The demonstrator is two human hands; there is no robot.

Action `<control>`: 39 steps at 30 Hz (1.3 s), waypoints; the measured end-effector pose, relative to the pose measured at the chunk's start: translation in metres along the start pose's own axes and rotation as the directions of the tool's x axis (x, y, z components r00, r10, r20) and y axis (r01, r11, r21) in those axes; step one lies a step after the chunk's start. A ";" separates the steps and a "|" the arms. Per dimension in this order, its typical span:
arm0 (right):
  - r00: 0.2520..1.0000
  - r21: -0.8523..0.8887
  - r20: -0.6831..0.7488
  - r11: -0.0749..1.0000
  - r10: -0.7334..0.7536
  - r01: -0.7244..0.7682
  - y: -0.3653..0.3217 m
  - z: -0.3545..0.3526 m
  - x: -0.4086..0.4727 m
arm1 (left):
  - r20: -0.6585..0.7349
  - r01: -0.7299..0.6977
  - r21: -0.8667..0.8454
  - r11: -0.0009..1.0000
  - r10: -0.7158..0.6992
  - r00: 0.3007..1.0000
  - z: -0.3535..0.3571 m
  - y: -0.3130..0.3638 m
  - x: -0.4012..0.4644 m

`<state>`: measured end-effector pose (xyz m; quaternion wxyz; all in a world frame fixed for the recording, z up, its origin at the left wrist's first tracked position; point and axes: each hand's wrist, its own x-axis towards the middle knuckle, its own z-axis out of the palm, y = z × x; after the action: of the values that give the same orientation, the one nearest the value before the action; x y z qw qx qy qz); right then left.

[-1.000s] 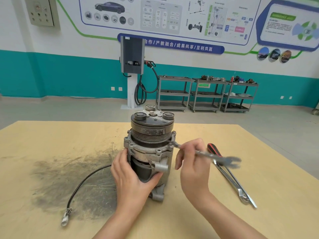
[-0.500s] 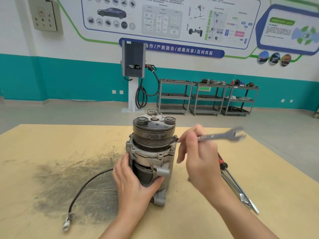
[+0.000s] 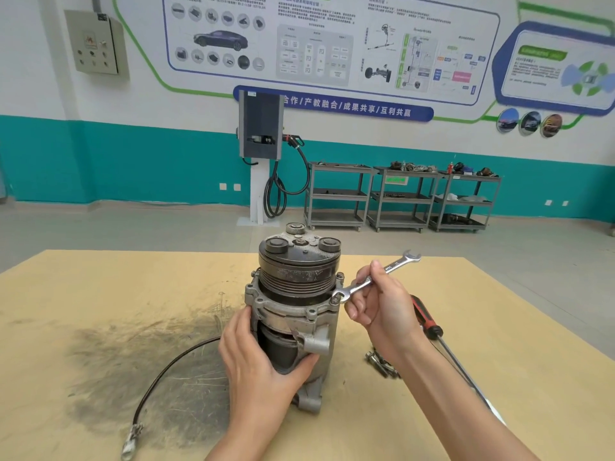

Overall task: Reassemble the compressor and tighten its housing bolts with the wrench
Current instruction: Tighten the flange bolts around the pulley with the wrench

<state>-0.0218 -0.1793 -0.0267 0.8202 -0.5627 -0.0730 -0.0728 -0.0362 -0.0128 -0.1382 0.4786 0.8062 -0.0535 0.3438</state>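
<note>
Centrally, compressor (image 3: 296, 304) on table (image 3: 100, 294), edges well apart.

Pliers (image 3: 382, 362) half hidden behind right forearm — poster text unreadable.

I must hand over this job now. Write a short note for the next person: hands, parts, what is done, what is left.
Left hand grips the compressor, upright on the table.
Right hand holds the wrench, its end on a housing bolt on the right flange.
Done: the housing looks assembled, bolts in place.
Left: tighten this bolt and check the others; I cannot tell how tight they are.
</note>
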 end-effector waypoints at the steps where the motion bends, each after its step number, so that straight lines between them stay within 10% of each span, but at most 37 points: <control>1: 1.000 -0.005 -0.003 1.000 -0.002 0.002 0.000 0.000 0.000 | 0.002 0.000 0.000 1.000 0.000 1.000 0.000 0.000 0.000; 11: 0.994 -0.388 0.000 0.916 -0.106 0.098 0.005 0.025 -0.009 | -0.009 -0.006 0.011 1.000 0.006 1.000 0.000 0.001 0.001; 18: 0.991 0.135 -0.038 0.983 0.127 -0.121 -0.005 0.013 -0.003 | -0.018 -0.013 0.010 1.000 0.013 1.000 0.000 0.000 0.001; 39: 0.967 -0.132 0.127 0.970 0.220 -0.204 -0.016 0.006 0.022 | -0.015 -0.025 0.022 0.999 0.025 1.000 -0.002 0.001 0.001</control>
<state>-0.0035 -0.1801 -0.0054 0.7815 -0.6184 -0.0654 0.0511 -0.0367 -0.0116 -0.1360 0.4658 0.8080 -0.0564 0.3564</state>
